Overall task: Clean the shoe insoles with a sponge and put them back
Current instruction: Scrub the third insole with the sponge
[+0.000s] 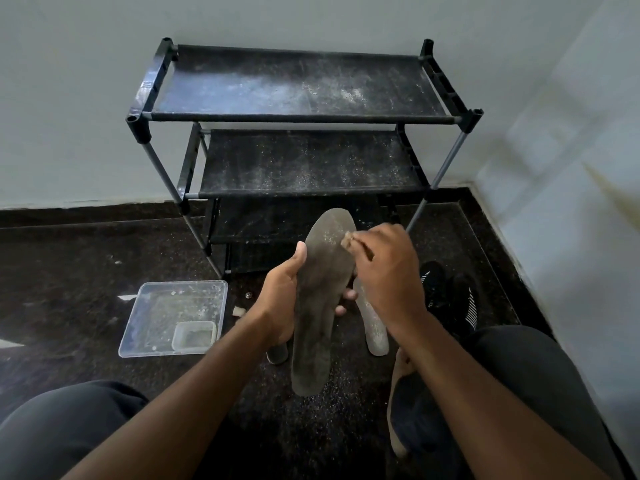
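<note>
Your left hand [282, 299] gripped 1 insole [320, 289] upright, steadying it; your right hand [384, 268] pinched the sponge [347, 241] against its toe to scrub.

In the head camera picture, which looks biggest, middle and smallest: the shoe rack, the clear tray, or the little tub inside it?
1. Shoe rack, by far the largest.
2. Clear tray on the floor.
3. Little tub in the tray's corner, the smallest.
The rack stands farther from the camera and still looks biggest, so the order is safe.

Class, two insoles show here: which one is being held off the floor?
The darker insole, gripped by the left hand and scrubbed by the right hand. The paler insole lies on the floor.
</note>
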